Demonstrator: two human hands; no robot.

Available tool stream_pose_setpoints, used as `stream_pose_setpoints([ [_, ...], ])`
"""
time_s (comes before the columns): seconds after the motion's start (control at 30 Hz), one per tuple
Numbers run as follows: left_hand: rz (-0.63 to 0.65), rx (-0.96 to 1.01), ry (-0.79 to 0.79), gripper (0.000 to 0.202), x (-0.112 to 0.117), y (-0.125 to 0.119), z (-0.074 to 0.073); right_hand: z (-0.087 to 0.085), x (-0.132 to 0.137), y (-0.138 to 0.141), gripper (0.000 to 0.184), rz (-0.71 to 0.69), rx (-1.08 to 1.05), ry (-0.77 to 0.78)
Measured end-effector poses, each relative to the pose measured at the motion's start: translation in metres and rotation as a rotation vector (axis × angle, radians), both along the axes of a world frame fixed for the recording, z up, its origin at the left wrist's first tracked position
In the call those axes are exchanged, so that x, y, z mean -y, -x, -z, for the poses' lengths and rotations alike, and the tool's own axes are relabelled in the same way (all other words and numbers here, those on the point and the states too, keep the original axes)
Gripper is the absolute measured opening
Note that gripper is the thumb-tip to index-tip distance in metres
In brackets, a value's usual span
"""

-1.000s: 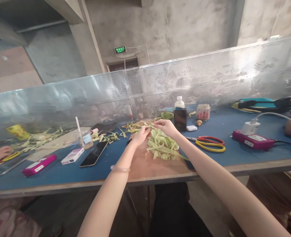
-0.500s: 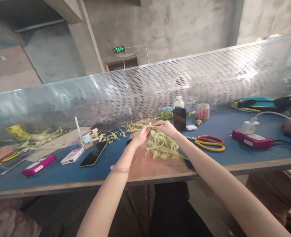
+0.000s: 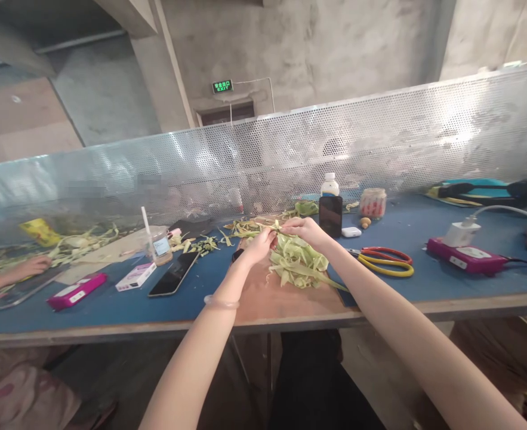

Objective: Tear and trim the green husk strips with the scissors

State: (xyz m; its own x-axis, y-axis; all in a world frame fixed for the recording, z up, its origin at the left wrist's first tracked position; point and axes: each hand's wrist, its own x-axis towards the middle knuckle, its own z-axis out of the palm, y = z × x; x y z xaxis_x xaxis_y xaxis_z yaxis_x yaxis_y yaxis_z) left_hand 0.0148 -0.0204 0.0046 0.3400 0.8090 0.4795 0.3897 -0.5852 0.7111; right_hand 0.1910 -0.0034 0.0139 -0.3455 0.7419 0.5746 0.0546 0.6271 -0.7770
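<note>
My left hand [image 3: 259, 244] and my right hand [image 3: 304, 230] meet over a brown board [image 3: 285, 298] on the blue table [image 3: 111, 307]. Both pinch a thin strip of pale green leaf [image 3: 277, 228] stretched between them. A heap of green leaf strips [image 3: 299, 266] lies on the board just under my right hand. A clear bangle [image 3: 221, 303] sits on my left wrist.
Red and yellow scissors [image 3: 386, 261] lie right of the board. A black phone [image 3: 173, 273], a cup with a straw [image 3: 159, 243], pink boxes [image 3: 76, 291] and another person's hand [image 3: 33, 266] are to the left. A standing phone [image 3: 330, 216], a bottle [image 3: 329, 185] and a perforated metal screen [image 3: 379, 137] are behind.
My hands have drawn slightly closer together on the leaf strip. The other person's hand at the far left has moved right along the table. The view has shifted a little.
</note>
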Motion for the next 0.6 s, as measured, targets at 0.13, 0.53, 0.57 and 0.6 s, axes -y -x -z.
stream_pose_setpoints([
  [0.13, 0.013, 0.006, 0.022, 0.022, -0.004, 0.001, 0.003, 0.002, -0.002, 0.002, 0.022, 0.071, 0.018, -0.067],
  [0.53, -0.054, -0.147, 0.005, 0.029, 0.008, 0.004, -0.004, 0.001, 0.003, 0.004, 0.017, 0.110, 0.079, -0.120],
  [0.57, -0.068, -0.163, -0.012, 0.029, 0.008, 0.004, -0.004, 0.001, 0.003, 0.005, 0.018, 0.109, 0.082, -0.109],
  [0.6, -0.082, -0.176, -0.028, 0.029, 0.008, 0.003, -0.004, 0.001, 0.004, 0.005, 0.019, 0.111, 0.086, -0.103],
])
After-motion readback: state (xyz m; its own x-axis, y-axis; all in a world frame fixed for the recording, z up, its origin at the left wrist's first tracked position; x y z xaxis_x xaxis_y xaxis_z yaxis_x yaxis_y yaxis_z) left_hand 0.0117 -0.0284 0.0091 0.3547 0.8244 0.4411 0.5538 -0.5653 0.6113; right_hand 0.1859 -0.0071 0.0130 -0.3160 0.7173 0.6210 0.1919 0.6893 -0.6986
